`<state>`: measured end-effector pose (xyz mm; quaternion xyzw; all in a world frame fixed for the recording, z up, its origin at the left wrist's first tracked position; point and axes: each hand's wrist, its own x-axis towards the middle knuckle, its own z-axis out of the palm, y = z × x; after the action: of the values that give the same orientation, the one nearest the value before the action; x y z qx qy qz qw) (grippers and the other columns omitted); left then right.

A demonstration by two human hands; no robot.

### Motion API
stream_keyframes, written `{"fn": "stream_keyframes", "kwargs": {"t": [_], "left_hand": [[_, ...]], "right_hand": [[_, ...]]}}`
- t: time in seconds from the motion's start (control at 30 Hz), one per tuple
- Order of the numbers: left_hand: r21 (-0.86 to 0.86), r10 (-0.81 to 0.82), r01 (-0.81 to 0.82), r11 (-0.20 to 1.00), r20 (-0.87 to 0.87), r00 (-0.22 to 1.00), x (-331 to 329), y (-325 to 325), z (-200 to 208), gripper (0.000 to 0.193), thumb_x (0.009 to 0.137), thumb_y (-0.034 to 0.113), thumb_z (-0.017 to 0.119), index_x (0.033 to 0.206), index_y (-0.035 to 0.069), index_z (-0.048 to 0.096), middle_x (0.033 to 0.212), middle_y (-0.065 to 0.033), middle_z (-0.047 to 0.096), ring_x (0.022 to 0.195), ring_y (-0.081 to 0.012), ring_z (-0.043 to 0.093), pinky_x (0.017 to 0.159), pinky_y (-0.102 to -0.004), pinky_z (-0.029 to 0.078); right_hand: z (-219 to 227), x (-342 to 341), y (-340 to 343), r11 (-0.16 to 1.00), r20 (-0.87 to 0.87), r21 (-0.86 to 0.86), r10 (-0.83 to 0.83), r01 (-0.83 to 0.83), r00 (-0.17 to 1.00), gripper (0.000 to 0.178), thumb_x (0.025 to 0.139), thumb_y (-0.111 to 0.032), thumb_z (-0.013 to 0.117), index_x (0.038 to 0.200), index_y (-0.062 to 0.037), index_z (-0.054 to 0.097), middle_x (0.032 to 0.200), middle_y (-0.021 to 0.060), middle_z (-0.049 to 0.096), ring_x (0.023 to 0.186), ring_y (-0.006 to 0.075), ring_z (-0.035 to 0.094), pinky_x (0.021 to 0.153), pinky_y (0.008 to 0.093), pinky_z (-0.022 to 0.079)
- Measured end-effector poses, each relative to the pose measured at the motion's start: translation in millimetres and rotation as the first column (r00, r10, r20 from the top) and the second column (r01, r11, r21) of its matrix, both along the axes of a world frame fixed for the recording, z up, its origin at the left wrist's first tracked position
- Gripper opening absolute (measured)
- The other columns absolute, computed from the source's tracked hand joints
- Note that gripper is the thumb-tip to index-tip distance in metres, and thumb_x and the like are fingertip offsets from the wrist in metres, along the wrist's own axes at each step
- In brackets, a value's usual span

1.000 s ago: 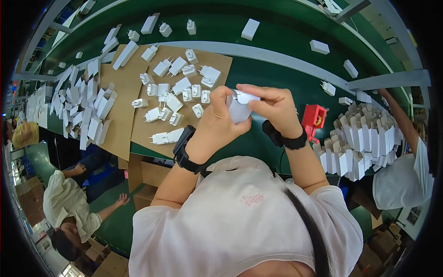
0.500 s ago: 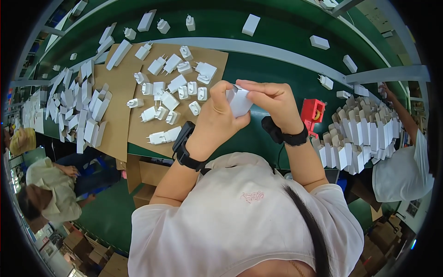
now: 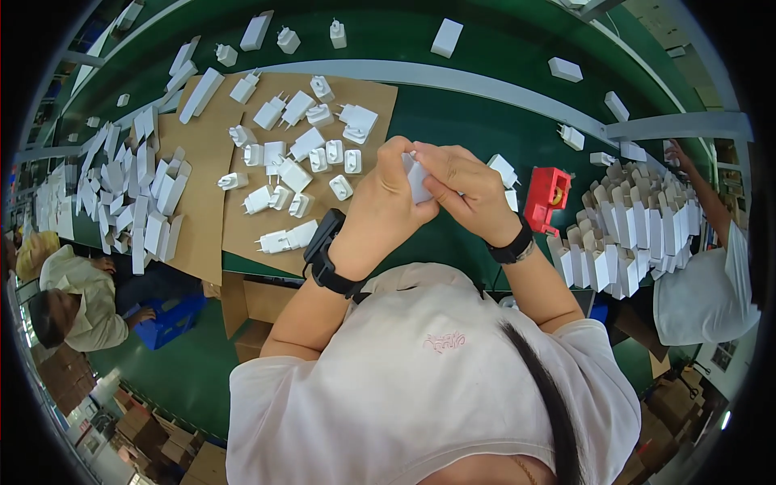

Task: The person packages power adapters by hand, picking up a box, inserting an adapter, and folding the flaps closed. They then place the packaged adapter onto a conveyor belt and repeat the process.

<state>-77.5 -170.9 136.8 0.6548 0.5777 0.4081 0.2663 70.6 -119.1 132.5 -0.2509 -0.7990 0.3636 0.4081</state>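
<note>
Both hands are in front of my chest, closed around one small white carton [image 3: 418, 178]. My left hand [image 3: 378, 200] wraps its side, thumb below and index finger bent near its upper end. My right hand [image 3: 470, 192] presses fingers and thumb against the upper right of the carton, hiding part of that end. What the carton contains cannot be seen. Left of my hands, several white plug chargers [image 3: 294, 175] lie scattered on brown cardboard [image 3: 372, 95]. Just beyond my right wrist lie a white charger [image 3: 503, 170] and a smaller white piece [image 3: 511, 200].
A red tape dispenser [image 3: 546, 198] stands right of my right hand, before rows of open-flapped white cartons [image 3: 630, 230]. A heap of flat or open cartons [image 3: 133, 190] covers the left. Chargers and cartons stand on the green belt [image 3: 388, 40] behind. Co-workers sit at both sides.
My right hand has turned, its fingers folding down over the carton's upper end. The white charger beside that wrist has come into view. At the left, the co-worker has shifted, revealing a blue stool.
</note>
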Motion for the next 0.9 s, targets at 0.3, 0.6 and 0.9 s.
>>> {"fn": "stream_keyframes", "kwargs": {"t": [0.3,0.6,0.9], "left_hand": [[-0.288,0.027,-0.002,0.958,0.081,0.996,-8,13,-10,0.072,0.066,0.016,0.071,0.121,0.005,0.025,0.094,-0.0232,0.055,0.083,-0.0403,0.058,0.069,-0.0432,0.048],[-0.279,0.434,-0.381,0.881,0.16,0.887,-110,-15,-16,0.054,0.075,0.016,0.065,0.121,0.001,0.041,0.108,-0.0171,0.053,0.094,-0.0277,0.055,0.082,-0.0355,0.044],[0.174,0.327,-0.819,0.547,-0.945,0.017,-438,-64,-120,0.026,0.075,0.011,0.055,0.1,0.003,0.055,0.094,-0.0149,0.06,0.091,-0.0338,0.056,0.079,-0.0411,0.043]], "right_hand": [[2,-1,22,0.996,0.263,-0.09,0.052,-0.029,0.963,0.032,0.074,0.0,0.062,0.106,-0.0035,0.061,0.101,0.0133,0.063,0.091,0.0267,0.061,0.079,0.0304,0.048],[-130,128,248,0.479,0.233,-0.666,-0.594,0.571,0.77,0.035,0.086,-0.018,0.057,0.119,-0.0078,0.055,0.1,0.006,0.059,0.083,0.0135,0.056,0.072,0.0279,0.049],[-84,-71,165,0.961,0.455,-0.177,-0.113,0.214,0.883,0.043,0.079,-0.012,0.063,0.121,-0.0086,0.053,0.112,0.011,0.059,0.085,0.0146,0.06,0.074,0.0269,0.047]]}}
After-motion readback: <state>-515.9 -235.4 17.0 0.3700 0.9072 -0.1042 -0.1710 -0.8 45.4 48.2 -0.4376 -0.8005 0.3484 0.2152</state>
